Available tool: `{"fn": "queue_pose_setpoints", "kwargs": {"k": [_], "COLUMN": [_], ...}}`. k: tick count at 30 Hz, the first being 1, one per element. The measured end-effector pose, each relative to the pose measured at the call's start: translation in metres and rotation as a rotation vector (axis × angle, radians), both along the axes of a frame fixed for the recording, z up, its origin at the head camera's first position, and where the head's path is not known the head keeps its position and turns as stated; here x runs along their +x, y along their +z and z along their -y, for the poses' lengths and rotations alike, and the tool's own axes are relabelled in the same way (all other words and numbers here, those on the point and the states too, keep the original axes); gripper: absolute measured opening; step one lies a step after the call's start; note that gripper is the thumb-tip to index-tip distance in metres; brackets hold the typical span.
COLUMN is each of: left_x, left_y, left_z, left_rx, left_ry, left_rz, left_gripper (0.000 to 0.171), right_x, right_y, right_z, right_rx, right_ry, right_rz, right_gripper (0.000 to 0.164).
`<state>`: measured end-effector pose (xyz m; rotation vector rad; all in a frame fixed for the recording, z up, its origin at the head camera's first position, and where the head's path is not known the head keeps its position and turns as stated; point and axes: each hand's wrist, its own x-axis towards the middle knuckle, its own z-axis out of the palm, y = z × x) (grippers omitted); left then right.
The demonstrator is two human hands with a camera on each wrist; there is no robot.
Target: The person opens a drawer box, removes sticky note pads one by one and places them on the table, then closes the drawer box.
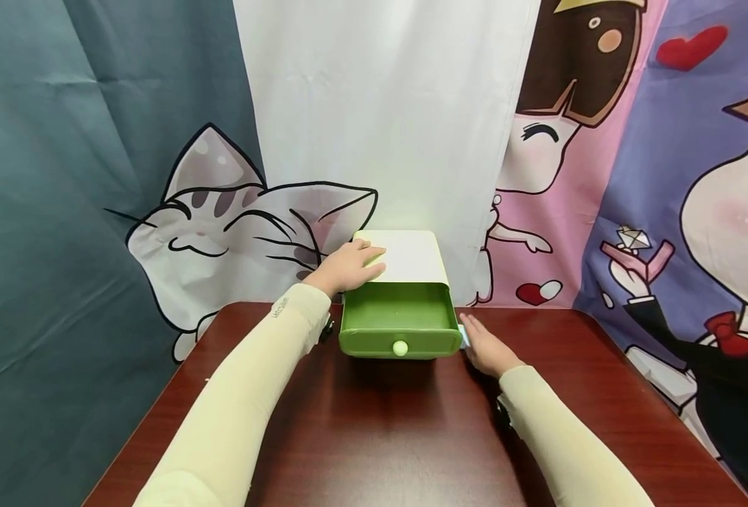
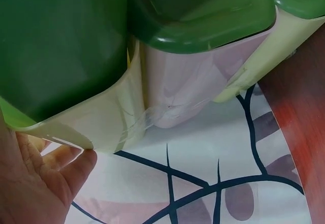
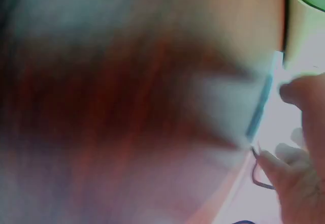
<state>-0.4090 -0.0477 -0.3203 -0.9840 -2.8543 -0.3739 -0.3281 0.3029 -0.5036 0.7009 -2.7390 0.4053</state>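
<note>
A small drawer cabinet with a cream top (image 1: 408, 255) stands at the table's far side. Its top green drawer (image 1: 399, 310) is pulled out, with a pale round knob (image 1: 400, 348) on its front. My left hand (image 1: 351, 266) rests on the top's left edge. In the left wrist view, its fingers (image 2: 78, 170) touch the cream shell beside the drawer. Right of the drawer, my right hand (image 1: 487, 346) holds a light blue flat thing (image 1: 463, 336) whose kind I cannot tell. Its blue edge (image 3: 261, 104) lies at the fingertips in the blurred right wrist view.
A pink tier (image 2: 203, 82) and another cream tier with green drawers belong to the same cabinet. The cabinet stands on a glossy dark red table (image 1: 406, 436). Directly behind hangs a cloth backdrop (image 1: 399, 120) with cartoon figures.
</note>
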Motion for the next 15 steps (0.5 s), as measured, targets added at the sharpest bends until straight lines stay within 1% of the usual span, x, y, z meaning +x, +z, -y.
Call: {"fn": "queue_pose_setpoints", "kwargs": {"k": [2,3,5,7,11,13,15], "left_x": [0.000,0.000,0.000,0.000,0.000,0.000,0.001], "left_y": [0.002,0.003,0.005,0.005,0.002,0.001,0.001], "left_z": [0.001,0.001,0.001,0.001,0.001,0.001,0.002], "left_rx": [0.002,0.004,0.007,0.007,0.006,0.007,0.006], "left_ry": [-0.004,-0.005,-0.007,-0.010,-0.013,-0.012,-0.012], "left_rz": [0.007,0.009,0.016,0.026,0.039,0.038,0.037], "left_gripper": [0.062,0.062,0.062,0.062,0.063,0.063,0.062], "right_x": [0.000,0.001,0.003,0.008,0.018,0.025,0.035], "right_y": [0.008,0.014,0.029,0.044,0.077,0.094,0.111], "right_z": [0.001,0.002,0.005,0.008,0.021,0.031,0.042], "right_rx": [-0.062,-0.082,-0.107,-0.123,-0.188,-0.239,-0.290], "right_ry": [-0.060,-0.085,-0.118,-0.137,-0.138,-0.118,-0.084], "right_rz": [-0.015,-0.032,-0.055,-0.105,-0.291,-0.404,-0.505], "right_gripper": [0.073,0.075,0.075,0.069,0.049,0.039,0.033]}}
